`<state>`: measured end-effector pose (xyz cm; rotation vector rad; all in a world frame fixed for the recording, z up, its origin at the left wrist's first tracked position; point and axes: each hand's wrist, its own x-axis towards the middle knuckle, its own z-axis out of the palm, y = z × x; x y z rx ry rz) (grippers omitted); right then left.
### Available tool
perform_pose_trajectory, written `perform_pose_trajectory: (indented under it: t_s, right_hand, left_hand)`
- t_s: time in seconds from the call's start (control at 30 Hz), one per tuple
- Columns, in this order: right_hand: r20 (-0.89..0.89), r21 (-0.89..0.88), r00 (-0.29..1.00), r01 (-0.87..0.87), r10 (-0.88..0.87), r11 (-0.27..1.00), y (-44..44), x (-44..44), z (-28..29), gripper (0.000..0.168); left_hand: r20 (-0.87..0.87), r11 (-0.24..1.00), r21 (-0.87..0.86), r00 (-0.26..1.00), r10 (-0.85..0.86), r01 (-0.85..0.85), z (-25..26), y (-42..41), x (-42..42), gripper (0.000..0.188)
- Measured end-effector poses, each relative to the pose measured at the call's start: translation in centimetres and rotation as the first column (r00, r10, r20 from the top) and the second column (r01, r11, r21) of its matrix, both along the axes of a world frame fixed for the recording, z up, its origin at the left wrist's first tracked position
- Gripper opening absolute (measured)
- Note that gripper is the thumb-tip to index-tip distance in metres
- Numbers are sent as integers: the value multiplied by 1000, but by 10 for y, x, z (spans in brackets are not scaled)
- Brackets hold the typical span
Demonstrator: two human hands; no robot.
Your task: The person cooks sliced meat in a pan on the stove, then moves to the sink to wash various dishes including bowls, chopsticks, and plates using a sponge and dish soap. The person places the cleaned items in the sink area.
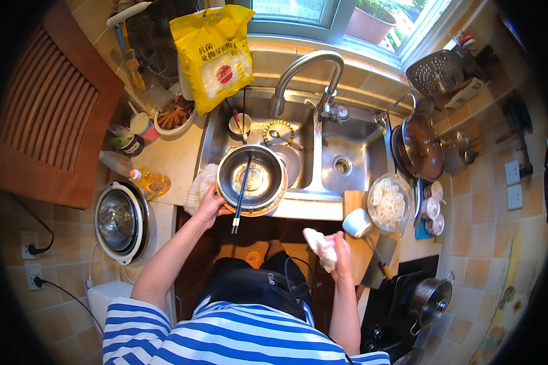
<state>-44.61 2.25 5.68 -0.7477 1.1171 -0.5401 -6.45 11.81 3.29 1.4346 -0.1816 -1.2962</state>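
Observation:
My left hand (208,206) grips the rim of a stack of bowls at the front edge of the sink. On top is a steel bowl (232,175) with dark chopsticks (242,194) lying across it, their pale ends over the near rim. My right hand (341,255) holds a crumpled white and pink cloth (320,246) in front of the counter, left of the wooden cutting board (352,200). A light-coloured cup (357,223) and a cleaver (378,262) rest on the board. Beside them stands a clear bowl of sliced lotus root (389,205).
The double sink (317,150) holds a mug (240,127), a plate and a spoon under the faucet (301,64). A knitted cloth (201,187) and a bottle of yellow liquid (150,181) are at left. At right are a lidded pan (422,146) and a steel pot (431,299) on the stove.

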Motion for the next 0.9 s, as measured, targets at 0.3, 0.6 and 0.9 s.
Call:
perform_pose_trajectory:
  t_s: [0.3, 0.6, 0.9]
  right_hand:
    - [-7, -67, 864, -503, 504, 861, -148, 107, -46, 47]
    - [-52, 80, 963, -261, 266, 962, -193, 92, -58, 25]
    - [-35, 137, 997, -69, 75, 988, -197, 86, -34, 16]
  left_hand:
    - [-71, 996, 13, 993, -91, 92, -17, -102, 5, 56]
    - [-117, 953, -67, 946, -302, 296, -48, -183, -27, 58]
    - [29, 966, 198, 984, -175, 166, -161, -188, 29, 33]
